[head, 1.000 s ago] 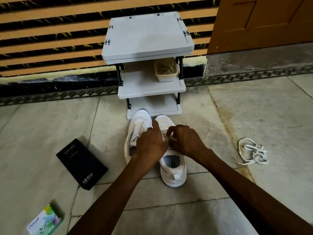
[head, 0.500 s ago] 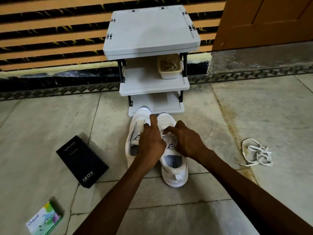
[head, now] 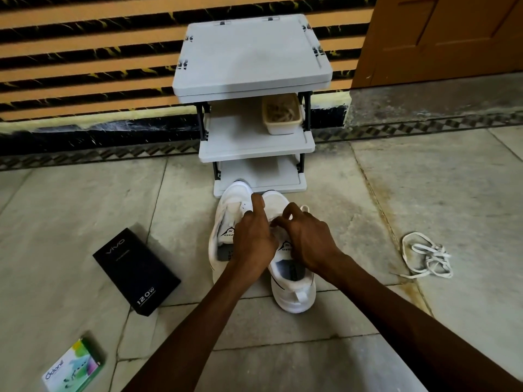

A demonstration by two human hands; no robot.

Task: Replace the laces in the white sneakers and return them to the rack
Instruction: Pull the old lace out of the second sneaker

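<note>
- Both sneakers sit on the floor (head: 441, 176), side by side and touching, toes up against the bottom shelf of the rack (head: 249, 58). None of its shelves holds a shoe yet.
- My hands are working over the right sneaker (head: 295, 295), up at the eyelets near its toe.
- Right hand (head: 308, 241): thumb and forefinger are curled in and pinching the white lace (head: 304, 208). A small loop of it shows just past my knuckles.
- Left hand (head: 253, 241): fingers curled, lying across the gap between the left sneaker (head: 226, 210) and the right one. Its own back hides what it grips, so I cannot tell.
- A loose lace (head: 424, 256) lies in a tangle on the floor, well off to my right.
- Step in hand, as I read it: threading the right sneaker, low rows only. The left sneaker looks unlaced, its tongue lying open.
- Next move calls for drawing the lace through evenly and crossing it to the next eyelet up, while my other hand steadies the shoe (soft lace tips snag easily).
- Then the left sneaker, then both onto the rack. The middle shelf holds a tub (head: 281, 127), so the bottom shelf looks the roomier.
</note>
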